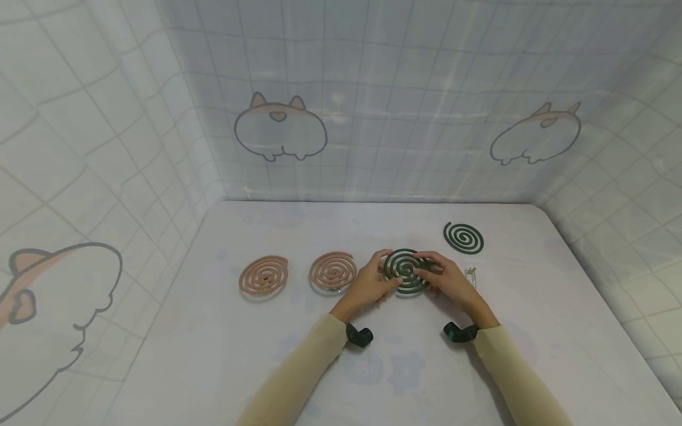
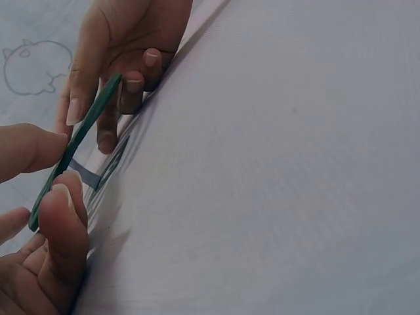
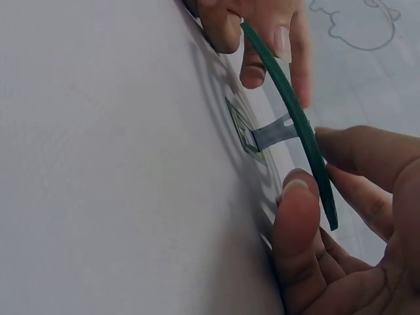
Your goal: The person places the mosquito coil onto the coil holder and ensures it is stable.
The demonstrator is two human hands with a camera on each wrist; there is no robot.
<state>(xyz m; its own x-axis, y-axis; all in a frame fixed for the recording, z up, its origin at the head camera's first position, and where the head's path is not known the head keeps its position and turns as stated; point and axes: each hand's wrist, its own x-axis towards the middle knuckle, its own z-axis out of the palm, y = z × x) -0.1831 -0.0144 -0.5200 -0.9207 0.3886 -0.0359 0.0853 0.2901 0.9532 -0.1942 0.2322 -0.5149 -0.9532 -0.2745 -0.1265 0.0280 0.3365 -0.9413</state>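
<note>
Between both hands is a dark green mosquito coil [image 1: 406,271], tilted slightly above the white table. My left hand [image 1: 370,283] pinches its left edge, thumb on top near the front. On the opposite side my right hand [image 1: 449,279] grips the coil, its thumb reaching in over the rings. Seen edge-on in the right wrist view, the coil [image 3: 289,98] meets the upright tab of a thin metal stand [image 3: 275,133]. That stand has a flat square base close over the table. Fingers of both hands curl under the coil's rim.
Two brown mosquito coils, one at far left [image 1: 264,276] and one nearer [image 1: 333,270], sit raised on the left. Another green coil [image 1: 463,238] lies at the back right. A small metal stand [image 1: 471,276] is beside my right hand. Tiled-pattern curtains [image 1: 373,118] enclose the table.
</note>
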